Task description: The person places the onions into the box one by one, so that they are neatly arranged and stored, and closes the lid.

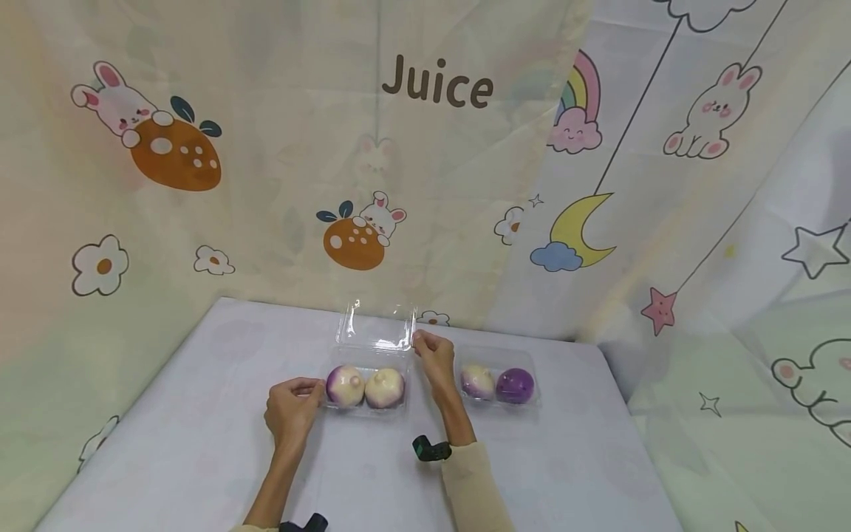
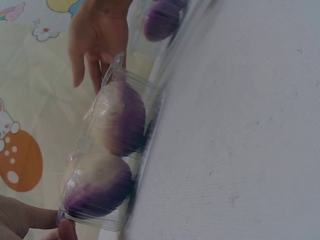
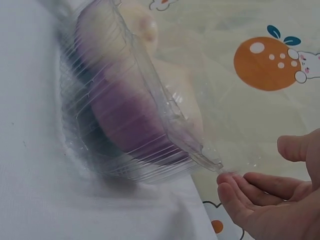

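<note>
A clear plastic clamshell box [image 1: 372, 411] stands on the table with its lid [image 1: 374, 334] raised at the back. Inside sit two round purple-and-white, turnip-like vegetables, one on the left [image 1: 345, 386] and one on the right [image 1: 385, 389]. My left hand [image 1: 290, 414] pinches the box's left rim between thumb and fingers, plain in the left wrist view. At the lid's right edge is my right hand [image 1: 436, 362]. Its fingers [image 3: 255, 192] are extended at the clear plastic edge, thumb held apart; whether they touch it is hard to tell.
Right of my right hand is a second clear box [image 1: 495, 357], holding a pale purple-and-white vegetable [image 1: 477, 382] and a deep purple one [image 1: 515, 386]. A white cloth covers the table [image 1: 552, 465]. Printed curtains [image 1: 279, 148] hang behind it and at its sides.
</note>
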A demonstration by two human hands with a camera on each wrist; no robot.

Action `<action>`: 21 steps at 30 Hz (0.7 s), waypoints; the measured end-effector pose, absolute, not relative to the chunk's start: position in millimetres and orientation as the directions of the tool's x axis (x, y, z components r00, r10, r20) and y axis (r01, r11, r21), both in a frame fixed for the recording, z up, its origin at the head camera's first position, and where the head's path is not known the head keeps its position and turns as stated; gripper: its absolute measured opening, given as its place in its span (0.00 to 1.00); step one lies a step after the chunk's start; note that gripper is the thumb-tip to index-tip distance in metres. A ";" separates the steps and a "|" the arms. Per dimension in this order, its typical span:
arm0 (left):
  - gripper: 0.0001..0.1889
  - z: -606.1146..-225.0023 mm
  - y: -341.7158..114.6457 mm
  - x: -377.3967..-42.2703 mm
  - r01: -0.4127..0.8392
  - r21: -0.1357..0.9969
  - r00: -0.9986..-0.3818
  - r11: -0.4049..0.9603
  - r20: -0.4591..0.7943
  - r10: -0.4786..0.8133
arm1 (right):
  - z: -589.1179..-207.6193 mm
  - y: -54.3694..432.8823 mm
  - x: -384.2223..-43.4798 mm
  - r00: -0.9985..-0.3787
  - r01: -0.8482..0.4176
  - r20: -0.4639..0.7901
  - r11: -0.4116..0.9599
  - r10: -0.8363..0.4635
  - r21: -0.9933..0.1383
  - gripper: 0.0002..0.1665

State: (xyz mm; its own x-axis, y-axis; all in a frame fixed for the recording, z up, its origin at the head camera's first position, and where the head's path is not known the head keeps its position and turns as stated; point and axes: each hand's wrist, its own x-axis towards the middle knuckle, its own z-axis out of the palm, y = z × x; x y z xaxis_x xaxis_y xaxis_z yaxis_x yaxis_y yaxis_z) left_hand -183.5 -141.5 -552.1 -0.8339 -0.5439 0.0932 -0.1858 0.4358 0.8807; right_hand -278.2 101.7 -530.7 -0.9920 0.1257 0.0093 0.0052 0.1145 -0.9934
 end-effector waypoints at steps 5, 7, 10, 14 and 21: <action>0.06 -552.0 -140.9 -185.0 -0.175 0.884 -0.835 0.433 0.100 -0.541 | -527.0 104.1 -280.6 -0.992 -0.020 0.030 0.083 0.124 -0.996 0.22; 0.06 -552.1 -140.7 -185.6 -0.174 0.885 -0.835 0.431 0.100 -0.541 | -525.7 104.6 -281.2 -0.992 -0.027 0.033 0.059 0.119 -0.998 0.22; 0.06 -552.1 -140.3 -185.9 -0.177 0.886 -0.833 0.428 0.097 -0.545 | -524.0 105.4 -281.5 -0.993 -0.054 0.056 0.023 0.102 -0.998 0.21; 0.06 -551.9 -139.8 -185.8 -0.173 0.886 -0.832 0.431 0.103 -0.545 | -523.8 106.6 -283.0 -0.995 -0.047 0.047 0.000 0.091 -0.999 0.22; 0.07 -551.8 -139.4 -183.0 -0.179 0.882 -0.830 0.436 0.102 -0.548 | -522.6 110.4 -281.5 -0.998 -0.044 0.044 0.009 0.048 -0.999 0.21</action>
